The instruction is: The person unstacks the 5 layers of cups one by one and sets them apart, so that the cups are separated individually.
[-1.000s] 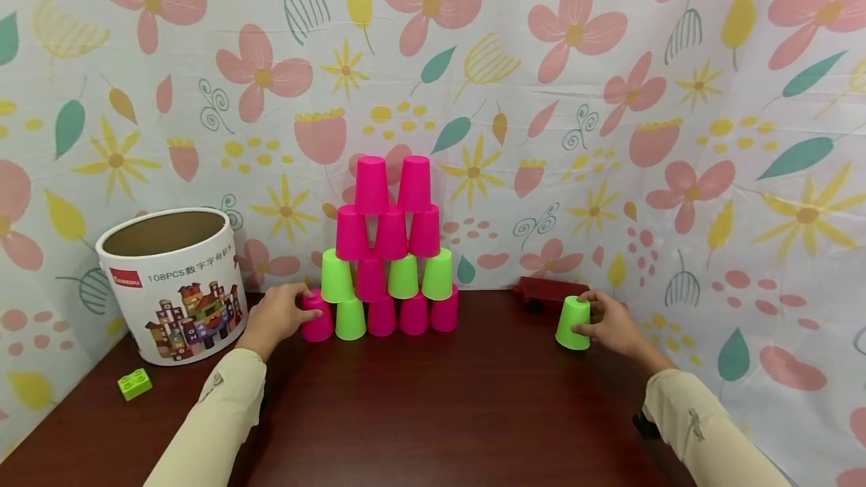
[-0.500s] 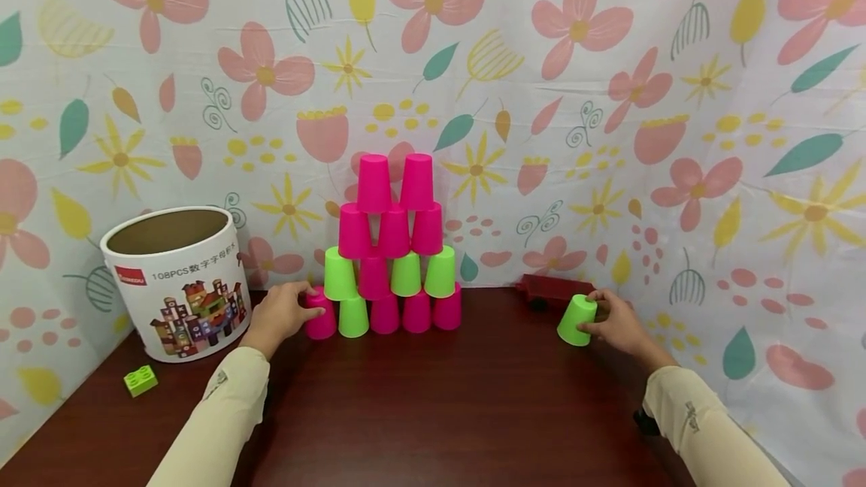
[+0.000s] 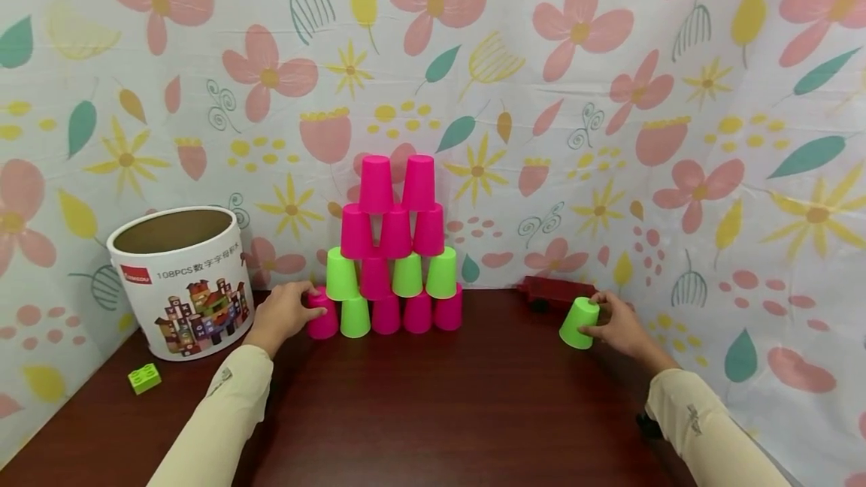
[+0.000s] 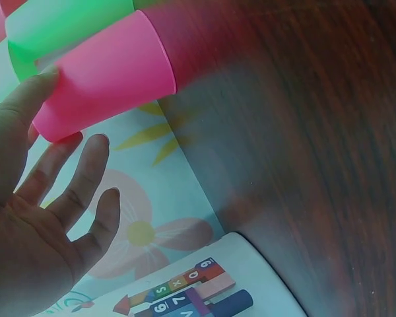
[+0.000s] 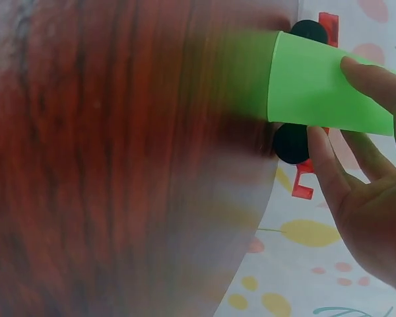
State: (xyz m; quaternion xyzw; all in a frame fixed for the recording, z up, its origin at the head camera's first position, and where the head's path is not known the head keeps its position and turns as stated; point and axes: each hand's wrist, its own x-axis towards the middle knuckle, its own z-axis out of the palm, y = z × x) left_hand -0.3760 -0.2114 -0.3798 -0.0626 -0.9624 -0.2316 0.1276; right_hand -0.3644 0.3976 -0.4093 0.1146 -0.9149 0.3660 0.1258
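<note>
Upside-down cups form a stepped wall at the back, with pink cups [image 3: 395, 231] in the upper rows and green cups [image 3: 407, 274] mixed into the lower ones. My left hand [image 3: 283, 314] holds the leftmost pink cup [image 3: 325, 319] of the bottom row between thumb and fingers, near its closed end. That cup [image 4: 112, 76] stands beside a green one in the left wrist view. Off to the right, my right hand [image 3: 619, 325] pinches a single green cup [image 3: 578, 324], mouth down and leaning slightly. Its thumb and fingers [image 5: 327, 158] lie on opposite sides of the cup.
A large white bucket [image 3: 196, 307] with block pictures stands at the back left. In front of it lies a lime toy brick [image 3: 144, 379]. A red wheeled toy [image 3: 551, 291] sits against the flowered cloth [image 3: 487, 126], behind the right-hand cup. Dark wooden tabletop [image 3: 433, 412] spreads in front.
The green cup in my right hand has gone from nearly upright to a slight lean. My left hand keeps its hold on the pink cup; the head view has shifted a little.
</note>
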